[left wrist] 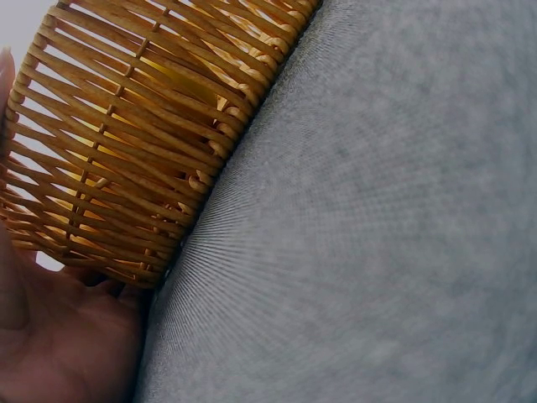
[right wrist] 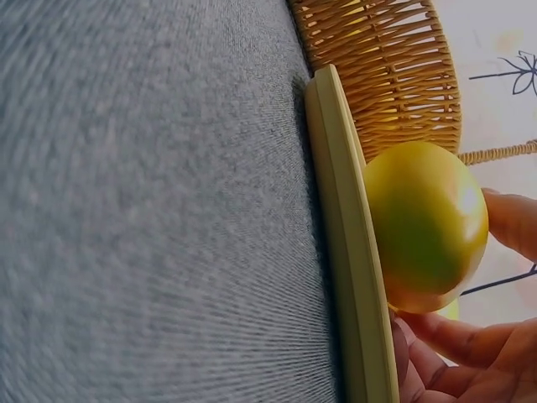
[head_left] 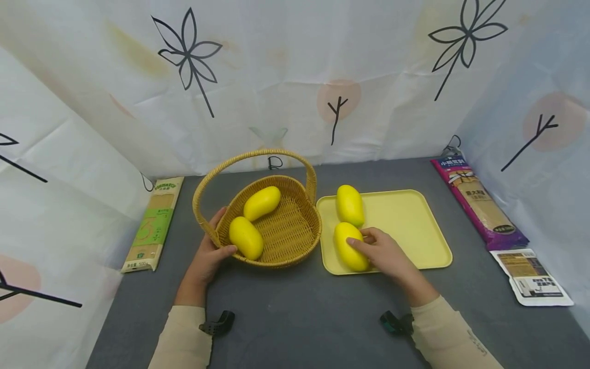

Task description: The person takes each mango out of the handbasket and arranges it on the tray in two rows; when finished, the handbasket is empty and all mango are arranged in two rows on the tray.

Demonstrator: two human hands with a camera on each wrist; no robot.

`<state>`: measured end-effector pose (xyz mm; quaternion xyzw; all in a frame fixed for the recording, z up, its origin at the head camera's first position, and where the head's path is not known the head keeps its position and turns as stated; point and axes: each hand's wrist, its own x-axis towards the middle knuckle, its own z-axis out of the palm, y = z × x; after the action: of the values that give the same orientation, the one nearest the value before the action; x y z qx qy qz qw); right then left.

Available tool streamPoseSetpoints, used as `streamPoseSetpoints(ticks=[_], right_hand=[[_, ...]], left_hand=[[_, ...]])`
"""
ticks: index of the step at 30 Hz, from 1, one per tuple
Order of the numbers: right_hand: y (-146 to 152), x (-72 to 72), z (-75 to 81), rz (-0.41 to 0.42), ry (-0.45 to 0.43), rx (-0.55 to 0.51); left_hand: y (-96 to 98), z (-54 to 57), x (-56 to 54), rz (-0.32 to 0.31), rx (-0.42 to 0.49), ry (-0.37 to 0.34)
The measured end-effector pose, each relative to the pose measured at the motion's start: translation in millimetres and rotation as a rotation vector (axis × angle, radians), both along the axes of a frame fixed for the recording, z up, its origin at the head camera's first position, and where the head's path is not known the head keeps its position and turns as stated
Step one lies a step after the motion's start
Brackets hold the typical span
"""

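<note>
A wicker basket (head_left: 290, 230) with an arched handle stands on the table, and two yellow mangoes lie in its left half: an upper mango (head_left: 261, 203) and a lower mango (head_left: 246, 238). My left hand (head_left: 209, 259) grips the basket's left side, thumb at the front rim and the other fingers round the outer wall. On the yellow tray (head_left: 405, 225) beside it are two more mangoes. The nearer mango (head_left: 349, 248) is held between the thumb and fingers of my right hand (head_left: 384, 253), low over the tray. Just behind it lies the farther mango (head_left: 350, 205).
At the left edge lies a pack of noodles (head_left: 154, 225) with a green label. A purple noodle pack (head_left: 481, 202) and a white pouch (head_left: 531, 277) lie along the right edge. Patterned cloth (head_left: 286, 77) hangs behind and at both sides of the grey table (head_left: 295, 318).
</note>
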<state>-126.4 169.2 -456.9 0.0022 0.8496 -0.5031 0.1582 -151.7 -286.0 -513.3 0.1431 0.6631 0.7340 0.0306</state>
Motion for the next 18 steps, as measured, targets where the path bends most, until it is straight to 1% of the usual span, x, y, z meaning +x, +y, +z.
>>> streamPoseSetpoints(ticks=[8, 18], right_hand=[[3.3, 0.9, 0.6, -0.012, -0.021, -0.037], [7.6, 0.5, -2.4, -0.023, -0.047, -0.010]], left_hand=[[-0.5, 0.0, -0.1, -0.007, -0.003, 0.002], [-0.3, 0.0, -0.3, -0.003, 0.002, -0.003]])
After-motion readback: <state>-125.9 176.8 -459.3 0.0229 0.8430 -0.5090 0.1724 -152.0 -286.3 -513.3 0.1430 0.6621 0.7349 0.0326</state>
